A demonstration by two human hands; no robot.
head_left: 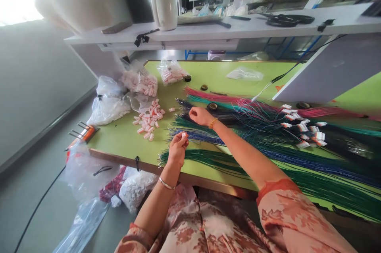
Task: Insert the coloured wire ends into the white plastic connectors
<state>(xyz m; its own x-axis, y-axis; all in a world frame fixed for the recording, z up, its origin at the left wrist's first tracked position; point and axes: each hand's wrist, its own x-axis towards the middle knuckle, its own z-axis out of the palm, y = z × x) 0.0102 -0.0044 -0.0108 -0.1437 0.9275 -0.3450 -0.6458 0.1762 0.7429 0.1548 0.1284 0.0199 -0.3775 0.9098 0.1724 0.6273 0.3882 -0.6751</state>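
My left hand (177,149) is closed on a small white-and-orange connector housing (184,135), held up near the tips of the blue wires (205,137). My right hand (201,116) is over the bundle of dark wires (184,106), close to their metal-tipped ends. Its fingers are pinched together, and what lies between them is too small to make out. Left of both hands is a loose pile of connector housings (150,119) on the green table (119,140). Green wires (205,158) lie nearest me. Wired connectors (303,128) rest on the strands at the right.
Bags of connector housings (143,82) stand at the back left, beside a white plastic bag (108,104). Black tape rolls (212,106) sit among the wires. A raised shelf (202,29) with a jar (164,1) spans the back; its side panel (330,70) stands at right.
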